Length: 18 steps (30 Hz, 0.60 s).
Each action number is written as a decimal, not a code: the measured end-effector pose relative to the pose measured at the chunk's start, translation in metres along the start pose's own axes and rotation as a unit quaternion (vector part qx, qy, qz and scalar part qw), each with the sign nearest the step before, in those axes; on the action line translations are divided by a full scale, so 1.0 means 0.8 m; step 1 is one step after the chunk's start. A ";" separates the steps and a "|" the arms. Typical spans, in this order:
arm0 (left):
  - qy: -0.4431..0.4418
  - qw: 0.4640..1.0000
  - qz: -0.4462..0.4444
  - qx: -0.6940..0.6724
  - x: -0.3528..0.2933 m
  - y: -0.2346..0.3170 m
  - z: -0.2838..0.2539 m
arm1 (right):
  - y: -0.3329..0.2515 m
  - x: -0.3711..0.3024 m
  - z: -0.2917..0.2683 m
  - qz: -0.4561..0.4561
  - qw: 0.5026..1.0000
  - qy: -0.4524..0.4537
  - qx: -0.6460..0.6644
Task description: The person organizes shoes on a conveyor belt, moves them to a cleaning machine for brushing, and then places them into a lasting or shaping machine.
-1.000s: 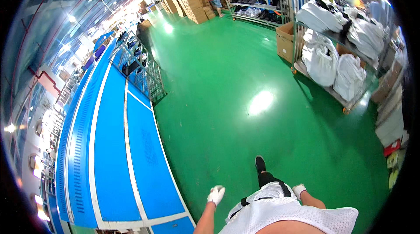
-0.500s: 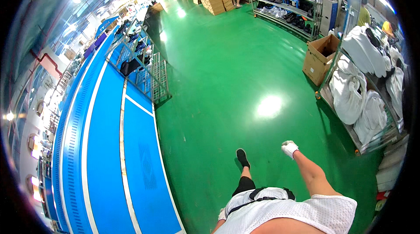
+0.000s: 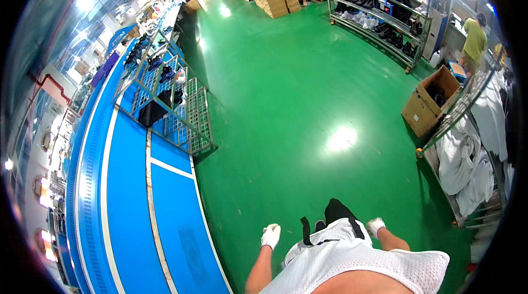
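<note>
White mesh shirt (image 3: 330,258), black strap (image 3: 306,232) at its front, filled the lower edge of view, between the two hands. Left hand (image 3: 270,236), in a white glove, hung just beside it over green floor (image 3: 275,123); fingers looked loosely curled. Right hand (image 3: 375,227), also white-gloved, hung close by the shirt's other side, fingers bent. Could not tell how far either was closed, or whether anything sat in the palms. Long blue machine housing (image 3: 129,195) ran along the left; wire-mesh cart (image 3: 201,115) stood at its edge, bearing dark shoes and black cloth (image 3: 154,109). Opposite: open cardboard box (image 3: 421,112) near a trolley of white sacks (image 3: 457,154). Farther off, tiered metal rack of mostly black shoes (image 3: 363,0); person in yellow-green top (image 3: 475,40) near its right end.
</note>
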<state>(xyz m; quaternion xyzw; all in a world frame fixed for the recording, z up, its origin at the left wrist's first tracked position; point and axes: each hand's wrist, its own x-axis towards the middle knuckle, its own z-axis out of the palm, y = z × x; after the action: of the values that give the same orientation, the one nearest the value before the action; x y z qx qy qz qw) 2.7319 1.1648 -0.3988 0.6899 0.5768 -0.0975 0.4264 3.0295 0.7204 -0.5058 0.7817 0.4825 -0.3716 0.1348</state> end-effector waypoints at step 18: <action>0.052 0.996 -0.077 0.000 0.407 0.381 -0.164 | 0.223 0.643 -0.718 0.162 0.897 0.261 0.317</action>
<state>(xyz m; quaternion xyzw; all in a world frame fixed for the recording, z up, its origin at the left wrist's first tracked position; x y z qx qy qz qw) 3.0552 1.4977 -0.3765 0.6476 0.6496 -0.0946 0.3869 3.5737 1.2950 -0.5027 0.9192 0.2238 -0.2607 -0.1926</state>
